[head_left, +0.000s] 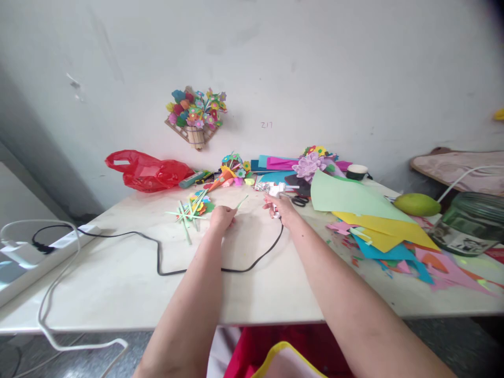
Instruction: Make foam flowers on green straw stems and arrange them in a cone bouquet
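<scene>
In my right hand [280, 208] is a white glue gun [277, 191], with a glue stick [292, 187] poking out of its right end and a black cord [258, 261] trailing from its handle. My left hand [223, 218] pinches a thin light-green paper strip [242, 201] that points up towards the gun. The strip and the gun are apart. Left of that hand lies a loose pile of similar green strips [185, 216], beside several colourful paper flowers [200, 201]. Black-handled scissors [300, 200] rest just right of the gun.
A red plastic bag [151, 172] sits at the back left. Coloured sheets and scraps [366, 231] cover the right side, near a glass jar [470, 223] and a green fruit [417, 204]. A power strip [71, 241] lies at the left edge. A flower basket [196, 136] hangs on the wall.
</scene>
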Motion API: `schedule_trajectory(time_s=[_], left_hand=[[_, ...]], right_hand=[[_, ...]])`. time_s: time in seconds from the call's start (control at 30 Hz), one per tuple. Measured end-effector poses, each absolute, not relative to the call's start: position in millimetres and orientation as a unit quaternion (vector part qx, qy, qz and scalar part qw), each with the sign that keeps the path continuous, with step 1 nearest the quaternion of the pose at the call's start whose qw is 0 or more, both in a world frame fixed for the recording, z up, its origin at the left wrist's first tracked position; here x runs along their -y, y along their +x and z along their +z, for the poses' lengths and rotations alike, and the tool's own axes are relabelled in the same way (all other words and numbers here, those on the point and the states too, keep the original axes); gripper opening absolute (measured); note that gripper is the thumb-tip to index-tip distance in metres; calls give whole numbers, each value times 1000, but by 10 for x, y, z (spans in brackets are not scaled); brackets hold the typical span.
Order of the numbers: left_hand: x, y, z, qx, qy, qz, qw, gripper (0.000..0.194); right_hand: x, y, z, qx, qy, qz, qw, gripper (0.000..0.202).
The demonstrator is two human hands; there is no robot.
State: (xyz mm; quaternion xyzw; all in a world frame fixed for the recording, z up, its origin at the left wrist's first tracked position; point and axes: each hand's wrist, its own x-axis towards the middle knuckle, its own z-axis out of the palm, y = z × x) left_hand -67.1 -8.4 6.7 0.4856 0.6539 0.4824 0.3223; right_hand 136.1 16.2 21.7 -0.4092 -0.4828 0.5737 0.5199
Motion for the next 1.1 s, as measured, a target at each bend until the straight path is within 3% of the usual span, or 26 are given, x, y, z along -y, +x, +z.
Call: schedule_trajectory(time_s=[0.33, 0.77, 1.1], left_hand=[[101, -660, 90, -662, 516, 457, 294, 15], [102, -658, 103, -694, 535, 403, 265, 10], [122, -655, 129, -718, 576, 324, 219, 23]], right_hand=[[-100, 1380, 248, 504, -489, 565, 434, 27], [-101, 1372, 247, 522, -522, 535, 410, 27], [-107, 1352, 251, 510, -533, 525, 424, 26]])
